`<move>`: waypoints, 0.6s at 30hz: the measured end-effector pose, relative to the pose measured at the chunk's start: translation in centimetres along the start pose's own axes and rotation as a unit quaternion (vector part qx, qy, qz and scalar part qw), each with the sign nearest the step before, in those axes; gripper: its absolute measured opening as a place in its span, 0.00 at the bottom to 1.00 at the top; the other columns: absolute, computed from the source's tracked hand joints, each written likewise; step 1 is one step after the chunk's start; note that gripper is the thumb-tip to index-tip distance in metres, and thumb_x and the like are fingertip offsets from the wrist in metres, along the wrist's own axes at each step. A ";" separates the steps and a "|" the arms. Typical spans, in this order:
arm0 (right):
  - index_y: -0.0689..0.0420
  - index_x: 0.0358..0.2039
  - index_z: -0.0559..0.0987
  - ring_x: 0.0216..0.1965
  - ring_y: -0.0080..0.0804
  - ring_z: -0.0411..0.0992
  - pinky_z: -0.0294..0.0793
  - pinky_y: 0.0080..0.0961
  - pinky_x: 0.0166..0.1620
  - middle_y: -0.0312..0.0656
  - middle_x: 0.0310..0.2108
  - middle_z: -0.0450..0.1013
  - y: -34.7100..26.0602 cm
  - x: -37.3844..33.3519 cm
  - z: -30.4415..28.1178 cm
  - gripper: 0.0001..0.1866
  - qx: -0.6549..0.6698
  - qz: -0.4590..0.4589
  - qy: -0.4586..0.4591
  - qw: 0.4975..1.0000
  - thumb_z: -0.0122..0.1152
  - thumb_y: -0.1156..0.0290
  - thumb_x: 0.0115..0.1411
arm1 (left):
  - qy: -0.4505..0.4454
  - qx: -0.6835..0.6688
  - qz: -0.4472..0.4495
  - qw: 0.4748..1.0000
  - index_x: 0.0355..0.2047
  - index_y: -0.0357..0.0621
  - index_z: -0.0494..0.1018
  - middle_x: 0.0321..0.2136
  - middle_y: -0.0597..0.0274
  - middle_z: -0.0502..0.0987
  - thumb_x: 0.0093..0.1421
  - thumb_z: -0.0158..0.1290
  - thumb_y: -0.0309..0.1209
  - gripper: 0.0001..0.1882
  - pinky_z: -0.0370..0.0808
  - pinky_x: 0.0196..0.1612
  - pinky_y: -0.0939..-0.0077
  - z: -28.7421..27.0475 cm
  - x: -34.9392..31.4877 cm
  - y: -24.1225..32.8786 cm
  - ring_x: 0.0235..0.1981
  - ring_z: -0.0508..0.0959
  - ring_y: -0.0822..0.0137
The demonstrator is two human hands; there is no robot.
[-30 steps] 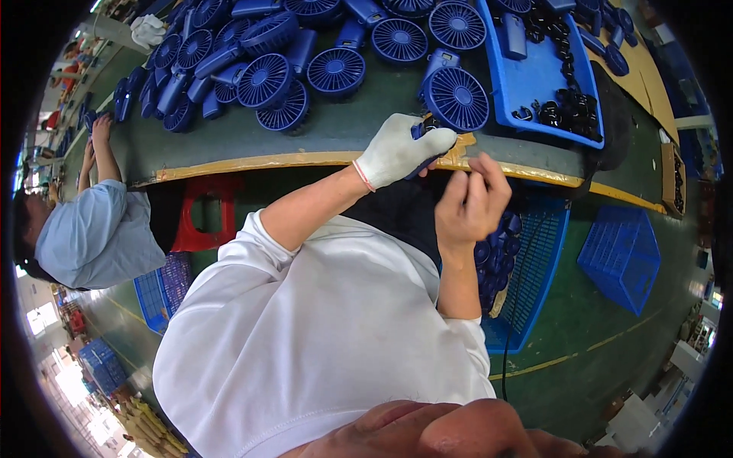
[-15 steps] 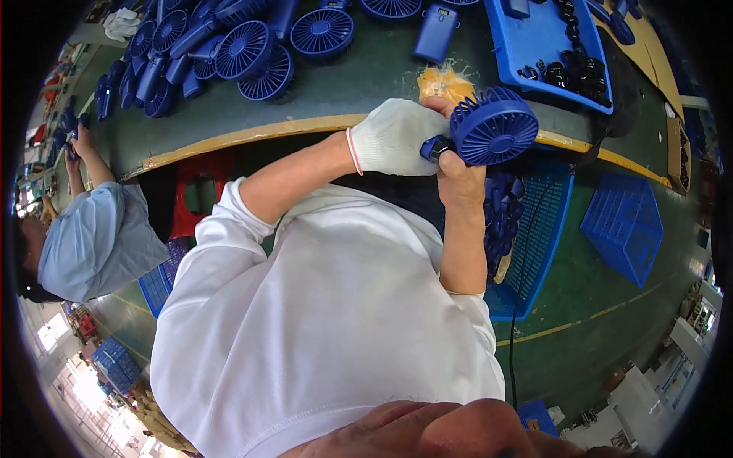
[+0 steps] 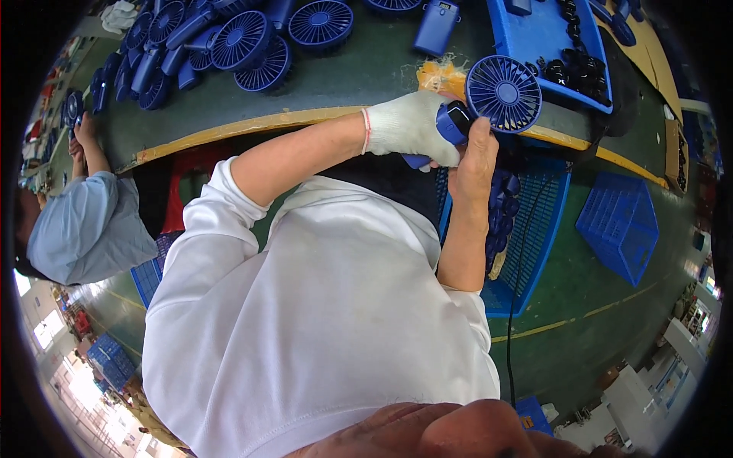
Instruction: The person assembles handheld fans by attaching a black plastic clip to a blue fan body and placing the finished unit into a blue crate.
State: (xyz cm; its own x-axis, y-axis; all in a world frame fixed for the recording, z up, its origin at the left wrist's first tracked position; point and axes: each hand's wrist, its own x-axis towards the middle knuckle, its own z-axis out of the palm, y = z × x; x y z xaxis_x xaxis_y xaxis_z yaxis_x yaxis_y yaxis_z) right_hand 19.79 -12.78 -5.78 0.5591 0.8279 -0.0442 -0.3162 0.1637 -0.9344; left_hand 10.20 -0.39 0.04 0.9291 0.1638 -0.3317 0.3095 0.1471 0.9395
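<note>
A blue handheld fan is between my hands at the table's front edge, its round grille turned up toward me. My left hand, in a white knit glove, is closed round the handle. A dark glossy patch shows on the handle beside the glove. My bare right hand grips the fan by its neck, thumb up against the lower side of the grille. The glove hides much of the handle, and the right fingers are partly out of sight.
Several blue fans lie piled at the table's back left. A blue fan body lies near orange tape. A blue tray holds small black parts. Blue crates stand below. At left, another person handles a fan.
Both hands have turned the fan, so its grille faces up more squarely and sits slightly higher. The glove has shifted along the handle, showing the dark patch.
</note>
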 end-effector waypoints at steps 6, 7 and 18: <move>0.67 0.49 0.74 0.45 0.32 0.73 0.73 0.30 0.48 0.47 0.45 0.75 -1.1 -0.6 1.0 0.20 -0.230 -0.204 0.050 0.950 0.52 0.66 0.62 | -0.015 0.065 0.003 0.998 0.32 0.37 0.74 0.20 0.63 0.77 0.43 0.61 0.26 0.14 0.75 0.23 0.76 0.5 0.4 -0.5 0.19 0.76 0.73; 0.67 0.50 0.74 0.51 0.36 0.70 0.64 0.36 0.59 0.48 0.48 0.74 -1.4 -1.1 0.9 0.21 -0.221 -0.198 0.038 0.954 0.55 0.66 0.60 | -0.031 0.093 0.019 0.995 0.33 0.37 0.75 0.21 0.60 0.78 0.42 0.63 0.30 0.17 0.76 0.26 0.74 0.7 0.7 -1.0 0.22 0.78 0.71; 0.64 0.40 0.72 0.30 0.38 0.76 0.80 0.32 0.36 0.48 0.32 0.76 7.9 -10.7 -12.6 0.14 0.076 0.075 0.383 0.917 0.53 0.64 0.67 | 0.350 0.688 0.093 0.629 0.36 0.43 0.80 0.34 0.54 0.80 0.50 0.58 0.62 0.32 0.79 0.37 0.68 -8.6 4.2 4.9 0.37 0.80 0.60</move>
State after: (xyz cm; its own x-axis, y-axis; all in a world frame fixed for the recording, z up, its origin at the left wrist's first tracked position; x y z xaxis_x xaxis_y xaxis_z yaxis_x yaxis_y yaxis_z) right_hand 20.93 -27.11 -17.10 0.8570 0.2365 -0.4578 -0.5040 0.2003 -0.8401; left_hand 13.87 9.37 2.52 0.8077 0.5130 0.2905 0.5376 -0.8432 -0.0059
